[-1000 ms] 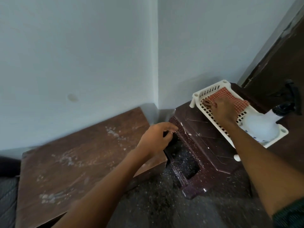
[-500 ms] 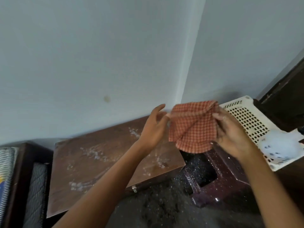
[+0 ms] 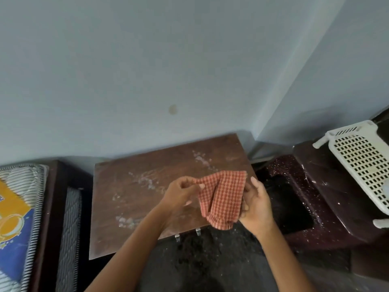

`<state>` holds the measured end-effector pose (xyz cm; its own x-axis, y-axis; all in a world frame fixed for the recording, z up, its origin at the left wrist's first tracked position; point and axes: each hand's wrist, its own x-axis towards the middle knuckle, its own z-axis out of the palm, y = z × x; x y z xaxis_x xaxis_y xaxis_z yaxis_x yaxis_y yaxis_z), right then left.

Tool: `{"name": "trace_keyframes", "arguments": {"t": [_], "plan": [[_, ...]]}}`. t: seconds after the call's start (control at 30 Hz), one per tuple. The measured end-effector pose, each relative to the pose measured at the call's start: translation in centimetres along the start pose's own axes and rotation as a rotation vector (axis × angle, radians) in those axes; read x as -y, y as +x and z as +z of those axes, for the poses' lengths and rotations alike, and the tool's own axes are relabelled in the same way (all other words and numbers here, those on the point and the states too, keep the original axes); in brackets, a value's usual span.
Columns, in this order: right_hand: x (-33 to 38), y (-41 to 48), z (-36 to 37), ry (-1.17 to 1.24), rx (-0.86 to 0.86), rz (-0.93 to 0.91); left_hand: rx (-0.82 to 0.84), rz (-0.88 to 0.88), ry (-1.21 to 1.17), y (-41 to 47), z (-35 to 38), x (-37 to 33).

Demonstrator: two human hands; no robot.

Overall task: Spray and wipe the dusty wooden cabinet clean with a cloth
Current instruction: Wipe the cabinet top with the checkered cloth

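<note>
A red-and-white checked cloth (image 3: 222, 197) hangs between both hands above the right front part of the wooden cabinet (image 3: 134, 199). My left hand (image 3: 181, 192) pinches the cloth's upper left corner. My right hand (image 3: 255, 205) holds its right side from behind, fingers curled round the fabric. The cabinet's brown top carries whitish dusty smears in several patches. The spray bottle is out of sight.
A dark maroon plastic stool (image 3: 315, 199) stands right of the cabinet, with a white perforated basket (image 3: 364, 161) on it at the frame's edge. A mattress (image 3: 19, 218) on a dark bed frame lies at the left. Pale walls meet in a corner behind; the floor is dark and speckled.
The right hand lifted the cloth out of the white basket and brought it left; the left hand joined it. Both hands then lowered the cloth over the cabinet. The view swung left.
</note>
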<state>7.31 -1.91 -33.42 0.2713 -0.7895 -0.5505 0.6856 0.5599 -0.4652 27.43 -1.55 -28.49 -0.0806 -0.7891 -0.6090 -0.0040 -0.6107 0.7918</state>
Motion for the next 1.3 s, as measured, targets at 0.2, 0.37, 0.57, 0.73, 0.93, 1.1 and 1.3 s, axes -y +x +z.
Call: {"name": "trace_keyframes", "arguments": {"t": [0.2,0.37,0.57,0.73,0.93,1.1,1.3], "plan": [[-1.0,-0.3,-4.0,-0.629,-0.445,-0.12,-0.064,-0.141,0.162,3.2,3.2,6.1],[2.2,3.0,-5.8,-0.928,-0.474,-0.309,-0.272,-0.083,0.031,7.4,6.0,5.5],[0.0,7.9,-9.2,-1.891,-0.383,-0.461,-0.702,0.044,0.743,10.0,3.4,8.8],[-5.2,10.7,-9.4,-2.171,-0.211,-0.33,-0.52,-0.179,0.996,10.2,-0.3,14.8],[-8.4,10.4,-10.4,-2.339,-0.111,-0.466,-0.312,-0.287,1.046,10.8,-1.6,16.7],[-4.0,9.6,-14.5,-2.317,-0.175,-0.487,-0.201,-0.325,1.017,11.0,-2.2,16.3],[-3.4,16.6,-8.0,-2.121,-0.521,-0.192,-0.12,-0.344,0.997,11.0,-2.8,16.1]]}}
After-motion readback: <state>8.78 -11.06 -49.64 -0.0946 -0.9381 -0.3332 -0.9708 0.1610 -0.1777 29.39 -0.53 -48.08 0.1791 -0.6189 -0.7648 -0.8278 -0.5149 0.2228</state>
